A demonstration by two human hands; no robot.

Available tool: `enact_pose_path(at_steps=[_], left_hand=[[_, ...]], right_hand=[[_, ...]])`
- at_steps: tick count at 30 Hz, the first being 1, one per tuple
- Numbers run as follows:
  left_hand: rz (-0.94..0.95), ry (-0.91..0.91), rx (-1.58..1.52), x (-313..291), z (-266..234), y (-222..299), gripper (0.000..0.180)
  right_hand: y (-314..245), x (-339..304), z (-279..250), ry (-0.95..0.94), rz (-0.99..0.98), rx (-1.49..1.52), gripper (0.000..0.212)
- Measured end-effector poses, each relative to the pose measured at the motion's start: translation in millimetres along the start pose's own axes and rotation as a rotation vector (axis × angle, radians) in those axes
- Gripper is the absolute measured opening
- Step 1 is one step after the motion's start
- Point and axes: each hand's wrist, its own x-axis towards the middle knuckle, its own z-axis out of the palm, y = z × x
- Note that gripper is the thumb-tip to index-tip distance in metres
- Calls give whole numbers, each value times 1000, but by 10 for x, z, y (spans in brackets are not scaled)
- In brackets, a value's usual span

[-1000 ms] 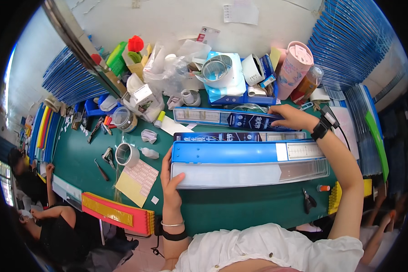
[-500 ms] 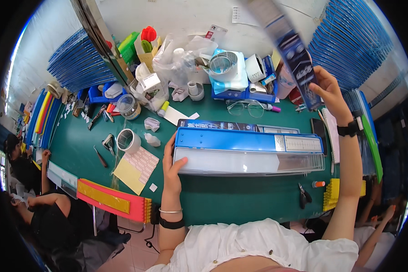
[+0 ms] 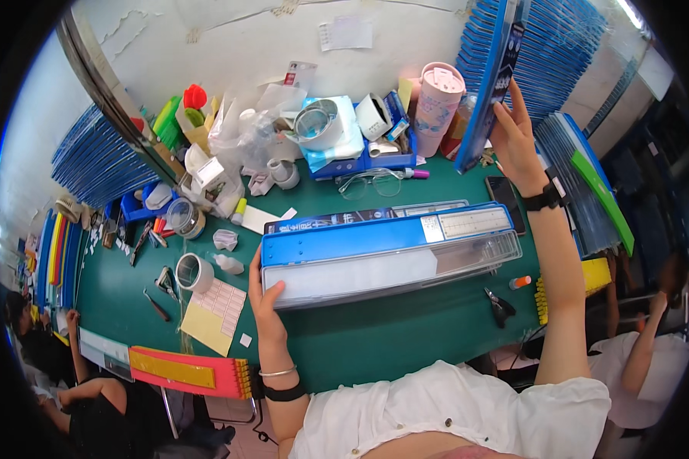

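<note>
My left hand [image 3: 269,306] grips the left end of a long, flat plastic case [image 3: 344,256], its thumb on the front and its fingers around the end. That case has a blue top, a clear side and white material inside. Directly behind it lies a second long case with a dark printed label [image 3: 333,220], mostly hidden. Raised at the upper right, my right hand [image 3: 520,149] is closed on another long blue case [image 3: 485,103] with a dark label, held nearly upright; its top reaches the picture's edge.
Racks of blue cases [image 3: 547,50] stand behind at the right. A pink tumbler [image 3: 439,111], glasses [image 3: 369,183] and blue bins line the green table's back. Pliers [image 3: 499,307] and an orange-capped bottle [image 3: 520,282] lie right. Co-workers sit at both sides.
The case in my right hand has swung from a slant to nearly upright, showing its blue side. The view has turned rightward. My left hand keeps its grip.
</note>
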Motion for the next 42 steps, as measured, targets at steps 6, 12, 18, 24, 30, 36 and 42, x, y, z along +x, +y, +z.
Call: enact_pose_path(at_steps=[6,12,18,24,30,36,42], left_hand=[[45,10,-44,-43,-161,-59,78],[112,-60,25,-5,-176,-127,73],[116,-34,66,-43,-276,-114,75],[146,-66,68,56,-178,-141,71],[45,-24,-64,-23,-117,23,77],[27,-16,-22,-17,-47,17,79],[22,-15,6,-56,-104,43,80]], right_hand=[[170,-271,-344,198,0,-223,63],[101,-486,-606,7,73,-218,55],[69,-358,243,-142,77,-96,38],[-159,-75,786,-281,-72,-63,36],[-642,495,721,-231,-45,-422,54],[-927,1073,-142,-365,-49,-940,47],[-695,1554,145,-582,-11,-1317,52]])
